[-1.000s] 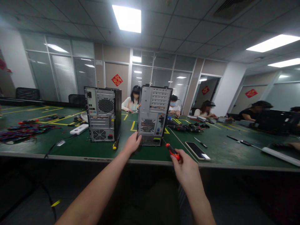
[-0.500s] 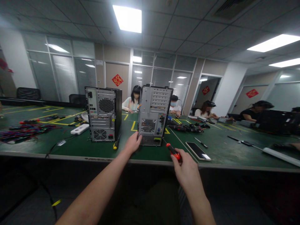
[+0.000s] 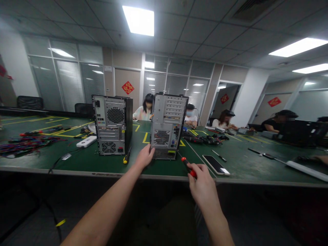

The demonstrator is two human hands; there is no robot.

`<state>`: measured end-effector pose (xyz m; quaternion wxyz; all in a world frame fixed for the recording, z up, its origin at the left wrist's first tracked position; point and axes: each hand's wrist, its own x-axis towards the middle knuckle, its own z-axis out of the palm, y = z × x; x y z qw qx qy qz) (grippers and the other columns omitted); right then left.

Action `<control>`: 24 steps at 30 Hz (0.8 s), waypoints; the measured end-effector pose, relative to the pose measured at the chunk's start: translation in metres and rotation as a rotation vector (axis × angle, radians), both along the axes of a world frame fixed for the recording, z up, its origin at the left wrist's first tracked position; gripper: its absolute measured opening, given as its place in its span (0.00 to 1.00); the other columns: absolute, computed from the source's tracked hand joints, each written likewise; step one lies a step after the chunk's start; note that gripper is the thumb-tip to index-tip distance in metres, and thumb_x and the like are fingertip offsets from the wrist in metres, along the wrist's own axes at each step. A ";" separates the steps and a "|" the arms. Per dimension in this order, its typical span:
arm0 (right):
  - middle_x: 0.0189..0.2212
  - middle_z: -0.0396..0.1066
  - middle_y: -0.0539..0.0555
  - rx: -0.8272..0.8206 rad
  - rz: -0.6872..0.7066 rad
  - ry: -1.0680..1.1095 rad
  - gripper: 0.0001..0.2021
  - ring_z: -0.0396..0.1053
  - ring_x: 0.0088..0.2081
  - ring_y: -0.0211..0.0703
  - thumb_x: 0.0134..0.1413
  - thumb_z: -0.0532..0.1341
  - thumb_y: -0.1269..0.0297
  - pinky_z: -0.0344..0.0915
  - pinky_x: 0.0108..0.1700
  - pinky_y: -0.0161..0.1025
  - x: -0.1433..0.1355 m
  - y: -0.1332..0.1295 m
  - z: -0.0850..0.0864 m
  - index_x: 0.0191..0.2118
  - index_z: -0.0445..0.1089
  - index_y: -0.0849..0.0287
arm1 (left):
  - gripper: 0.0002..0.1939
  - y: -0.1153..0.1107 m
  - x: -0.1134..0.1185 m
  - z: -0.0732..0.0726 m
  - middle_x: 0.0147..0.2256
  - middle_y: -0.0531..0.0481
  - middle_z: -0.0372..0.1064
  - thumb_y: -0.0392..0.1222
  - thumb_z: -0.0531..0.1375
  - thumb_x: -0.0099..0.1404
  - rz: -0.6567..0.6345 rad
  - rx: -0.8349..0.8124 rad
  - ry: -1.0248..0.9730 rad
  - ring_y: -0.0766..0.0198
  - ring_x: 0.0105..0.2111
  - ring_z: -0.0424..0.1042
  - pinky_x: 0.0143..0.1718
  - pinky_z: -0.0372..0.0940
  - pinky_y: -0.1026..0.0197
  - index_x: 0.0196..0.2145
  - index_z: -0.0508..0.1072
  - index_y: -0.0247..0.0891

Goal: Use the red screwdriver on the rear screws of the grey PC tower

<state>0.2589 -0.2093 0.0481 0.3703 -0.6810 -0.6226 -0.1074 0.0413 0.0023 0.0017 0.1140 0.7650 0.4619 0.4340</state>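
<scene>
Nearest, the right hand (image 3: 204,182) grasps a red-and-black-handled screwdriver (image 3: 185,162), its thin shaft angled toward the lower right edge of a tall grey metal computer case (image 3: 162,116), upright on a green table (image 3: 164,170), ports facing the viewer. The left hand (image 3: 145,156) touches the case's lower left edge — how firmly, I cannot tell; its fingers are partly hidden. The tip is too small to make out; poorly seated, it could slip and scratch metal. A weak brace could let the case twist. A black-screened phone (image 3: 214,165) lies right, a yellow-and-black screwdriver (image 3: 126,157) left. Beyond — seated people (image 3: 144,111).
</scene>
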 end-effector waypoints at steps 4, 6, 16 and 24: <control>0.49 0.69 0.59 0.045 0.027 -0.003 0.17 0.74 0.45 0.48 0.60 0.54 0.70 0.70 0.49 0.44 0.001 0.003 -0.001 0.49 0.76 0.57 | 0.12 -0.002 0.000 0.002 0.45 0.40 0.76 0.49 0.50 0.76 -0.006 -0.006 -0.005 0.53 0.45 0.75 0.45 0.66 0.56 0.42 0.69 0.40; 0.49 0.70 0.59 0.070 0.032 0.035 0.17 0.74 0.45 0.48 0.62 0.54 0.67 0.70 0.49 0.44 0.001 0.003 -0.001 0.51 0.75 0.57 | 0.12 -0.002 0.000 0.002 0.45 0.40 0.76 0.49 0.50 0.76 -0.007 -0.006 -0.004 0.53 0.45 0.75 0.45 0.67 0.55 0.42 0.69 0.40; 0.29 0.77 0.57 -0.065 -0.088 0.218 0.22 0.77 0.33 0.52 0.68 0.54 0.49 0.68 0.39 0.43 0.002 0.005 0.001 0.51 0.74 0.61 | 0.13 0.001 0.000 -0.001 0.43 0.41 0.76 0.49 0.50 0.76 0.005 0.006 -0.003 0.54 0.44 0.75 0.44 0.66 0.56 0.42 0.69 0.40; 0.50 0.72 0.60 0.092 0.003 0.033 0.18 0.74 0.44 0.49 0.62 0.54 0.67 0.70 0.49 0.46 0.005 0.005 -0.005 0.53 0.76 0.57 | 0.12 0.000 0.001 0.000 0.43 0.41 0.76 0.48 0.51 0.76 0.016 0.000 0.007 0.54 0.44 0.75 0.44 0.66 0.56 0.42 0.69 0.41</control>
